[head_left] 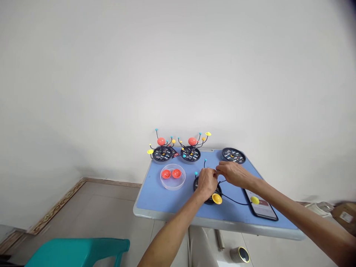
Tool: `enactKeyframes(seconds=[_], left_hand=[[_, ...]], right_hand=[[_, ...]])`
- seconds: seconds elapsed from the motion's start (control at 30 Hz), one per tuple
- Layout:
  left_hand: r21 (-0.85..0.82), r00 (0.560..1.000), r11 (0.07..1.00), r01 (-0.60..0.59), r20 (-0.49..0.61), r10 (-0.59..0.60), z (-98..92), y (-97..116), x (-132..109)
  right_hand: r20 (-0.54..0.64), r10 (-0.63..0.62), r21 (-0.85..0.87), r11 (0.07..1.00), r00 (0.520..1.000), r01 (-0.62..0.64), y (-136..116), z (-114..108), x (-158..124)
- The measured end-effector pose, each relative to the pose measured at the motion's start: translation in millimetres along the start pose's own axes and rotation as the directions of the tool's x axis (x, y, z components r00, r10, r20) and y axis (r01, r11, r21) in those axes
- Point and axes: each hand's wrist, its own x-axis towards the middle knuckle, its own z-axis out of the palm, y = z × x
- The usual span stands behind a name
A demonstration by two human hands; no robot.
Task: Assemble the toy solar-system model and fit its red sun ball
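Observation:
A planet model on a round black base (208,200) stands near the front middle of the table, partly covered by my hands. My left hand (207,182) is over this base with its fingers pinched together. Fingertips of my right hand (233,173) meet those of the left above the model, also closed. What lies between the fingertips is too small to make out. An orange ringed planet (217,198) shows below my left hand. From the base a thin black arm runs right to a yellow ball (254,200). Small blue balls (196,173) stick up at the left.
Two planet models with red suns (161,141) (192,141) stand at the back of the blue table (155,202). A clear round dish (172,186) holds two red half-spheres (176,173). A round black base (233,155) lies back right, a phone (263,207) front right. A teal stool (75,252) stands lower left.

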Motion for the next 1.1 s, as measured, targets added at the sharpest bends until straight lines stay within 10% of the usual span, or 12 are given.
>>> enactKeyframes(seconds=[0.57,0.77,0.93,1.1], left_hand=[[0.005,0.999,0.999,0.039,-0.022,-0.039,0.8,-1,-3],[-0.019,0.999,1.000,0.024,-0.032,-0.025,-10.1,9,-11],[-0.179,0.957,0.974,-0.137,-0.279,0.083,-47.5,4,-54],[-0.157,0.781,0.981,-0.117,-0.625,-0.006,-89.3,-63,-109]], right_hand=[[0.117,-0.078,-0.226,0.969,0.990,0.103,-3,-16,-5],[-0.077,0.020,-0.116,0.993,0.997,-0.029,1,-38,-7],[-0.195,-0.027,0.137,0.989,0.980,0.054,-29,-70,6],[-0.072,-0.336,0.355,0.871,0.939,0.339,-94,-75,53]])
